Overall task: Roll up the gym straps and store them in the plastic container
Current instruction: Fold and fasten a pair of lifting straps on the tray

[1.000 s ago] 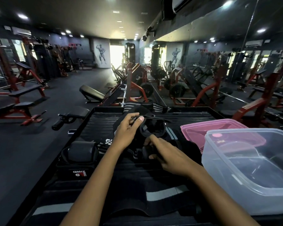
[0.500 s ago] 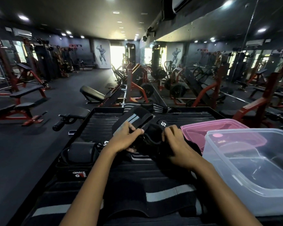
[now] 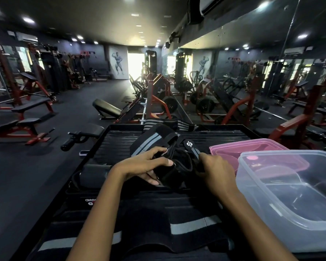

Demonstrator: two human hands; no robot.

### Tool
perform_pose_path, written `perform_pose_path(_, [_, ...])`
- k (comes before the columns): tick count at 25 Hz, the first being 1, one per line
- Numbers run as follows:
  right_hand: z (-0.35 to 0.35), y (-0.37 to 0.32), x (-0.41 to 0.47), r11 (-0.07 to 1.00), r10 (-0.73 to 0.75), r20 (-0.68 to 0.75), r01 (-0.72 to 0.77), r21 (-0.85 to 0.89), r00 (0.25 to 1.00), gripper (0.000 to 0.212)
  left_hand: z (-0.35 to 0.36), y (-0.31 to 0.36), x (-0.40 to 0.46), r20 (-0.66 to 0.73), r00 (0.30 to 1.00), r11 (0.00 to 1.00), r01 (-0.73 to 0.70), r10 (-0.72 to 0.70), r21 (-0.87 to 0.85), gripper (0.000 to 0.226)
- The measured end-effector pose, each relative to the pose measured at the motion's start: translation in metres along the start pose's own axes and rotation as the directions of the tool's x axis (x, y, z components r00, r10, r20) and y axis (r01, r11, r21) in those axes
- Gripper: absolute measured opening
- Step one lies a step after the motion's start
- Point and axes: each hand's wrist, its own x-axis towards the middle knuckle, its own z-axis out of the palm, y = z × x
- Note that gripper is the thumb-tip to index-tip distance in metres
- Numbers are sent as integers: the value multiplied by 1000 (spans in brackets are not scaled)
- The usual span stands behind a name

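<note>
Tray holds strap pile; clear container right of it, empty, pink lid behind. Strap mid-tray, part bundled, between both hands. Left hand curled round bundle, thumb on top. Right hand pinches loose striped end. Advice: keep tail taut, wind tight, edges aligned, then carry right into container.
</note>
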Motion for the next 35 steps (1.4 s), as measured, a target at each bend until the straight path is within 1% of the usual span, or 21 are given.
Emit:
perform_pose_path(1, [-1, -2, -1, 1000, -8, -19, 8, 19, 1000, 14, 1, 0, 2, -39, 998, 993, -42, 46, 110, 67])
perform_pose_path(2, [-1, -4, -1, 999, -18, -39, 19, 31, 999, 13, 3, -1, 4, -86, 992, 965, -71, 95, 253, 74])
perform_pose_path(3, [0, -5, -1, 998, -31, -64, 34, 45, 997, 15, 5, -3, 8, -138, 981, 936, -81, 136, 344, 80])
perform_pose_path(4, [2, -5, 0, 995, -48, -102, 56, 80, 994, 17, 8, -4, 10, -171, 971, 928, -94, 164, 360, 83])
perform_pose_path(6, [3, 1, 6, 968, -55, -179, 96, 232, 982, 22, 13, -6, 14, -180, 956, 958, -189, 229, 215, 87])
perform_pose_path(7, [3, 4, 9, 939, -39, -215, 109, 326, 976, 21, 16, -6, 16, -180, 944, 957, -252, 276, 143, 92])
perform_pose_path(9, [3, 6, 16, 867, 37, -274, 106, 487, 961, 20, 19, -5, 16, -186, 916, 934, -343, 357, 103, 109])
perform_pose_path(10, [3, 6, 19, 832, 81, -277, 88, 548, 957, 19, 20, -2, 14, -202, 900, 921, -367, 387, 132, 108])
perform_pose_path(13, [8, 0, 25, 745, 203, -251, 16, 666, 946, 17, 20, -2, 12, -293, 861, 903, -351, 415, 249, 80])
perform_pose_path(15, [11, -3, 23, 716, 238, -256, 8, 698, 937, 14, 21, -4, 12, -288, 868, 901, -323, 403, 288, 69])
perform_pose_path(17, [12, -2, 20, 717, 229, -267, 23, 697, 936, 13, 22, -7, 14, -259, 884, 895, -297, 389, 332, 65])
perform_pose_path(22, [15, 2, 17, 718, 241, -300, 39, 695, 923, 18, 27, -7, 18, -212, 907, 877, -255, 363, 408, 69])
perform_pose_path(25, [17, 2, 16, 724, 245, -327, 52, 688, 913, 23, 26, -9, 18, -213, 906, 870, -251, 365, 424, 67])
perform_pose_path(29, [19, 3, 17, 726, 229, -347, 78, 683, 910, 18, 23, -9, 17, -197, 909, 856, -247, 367, 455, 70])
perform_pose_path(35, [21, 8, 18, 719, 235, -352, 82, 691, 906, 17, 31, -10, 21, -178, 910, 837, -250, 375, 487, 76])
